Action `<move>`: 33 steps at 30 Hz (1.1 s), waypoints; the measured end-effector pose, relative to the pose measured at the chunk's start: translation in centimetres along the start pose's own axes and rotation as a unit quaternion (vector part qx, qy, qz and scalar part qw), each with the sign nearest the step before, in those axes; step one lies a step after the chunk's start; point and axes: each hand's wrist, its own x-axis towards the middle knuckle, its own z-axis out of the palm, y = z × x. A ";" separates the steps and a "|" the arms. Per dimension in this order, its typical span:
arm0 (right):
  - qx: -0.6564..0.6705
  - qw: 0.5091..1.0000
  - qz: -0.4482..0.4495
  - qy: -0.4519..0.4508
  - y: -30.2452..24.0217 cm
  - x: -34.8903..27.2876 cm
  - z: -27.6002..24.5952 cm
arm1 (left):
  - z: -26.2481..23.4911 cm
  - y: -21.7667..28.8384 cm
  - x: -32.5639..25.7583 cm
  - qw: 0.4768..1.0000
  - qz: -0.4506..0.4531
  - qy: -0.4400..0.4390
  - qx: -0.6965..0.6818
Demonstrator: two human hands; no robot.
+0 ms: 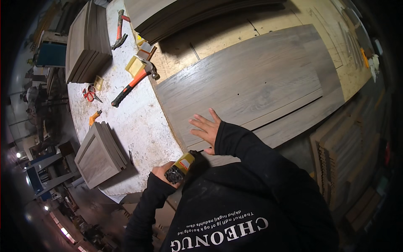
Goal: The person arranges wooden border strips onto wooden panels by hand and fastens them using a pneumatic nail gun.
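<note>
My left hand (158, 171) grips a yellow-and-black tool (183, 163) that looks like a nail gun. Its dark nose reaches the near left corner of a large grey-brown wood-grain panel (252, 84). On that panel, near its lower left part, lies my right hand (206, 129), fingers spread and holding nothing. A narrow strip (289, 108) runs along the panel's near side, with a dark groove beside it. Two small dark holes show in the panel's face. The fingers of my left hand are partly hidden behind the tool.
Two orange-handled hammers (133, 86), red-handled scissors (90, 94) and an orange-yellow hand tool (95, 116) lie on the white bench (142, 138). Stacked panels stand at the far left (86, 46), near left (100, 155) and back (189, 17). More boards (340, 155) are piled at right.
</note>
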 end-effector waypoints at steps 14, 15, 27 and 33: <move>-0.008 1.000 -0.001 -0.013 0.2 0.1 -0.1 | -0.1 1.3 0.2 1.000 0.001 -0.003 0.008; -0.006 1.000 0.000 -0.014 0.1 0.1 -0.2 | -0.2 1.5 0.2 1.000 -0.009 -0.009 0.015; 0.000 1.000 -0.004 0.013 0.1 -0.2 -0.1 | -1.1 -0.1 0.0 0.999 0.013 0.016 -0.037; -0.006 1.000 -0.006 0.017 0.2 -0.2 0.1 | -1.5 0.4 1.5 0.999 0.012 0.038 0.007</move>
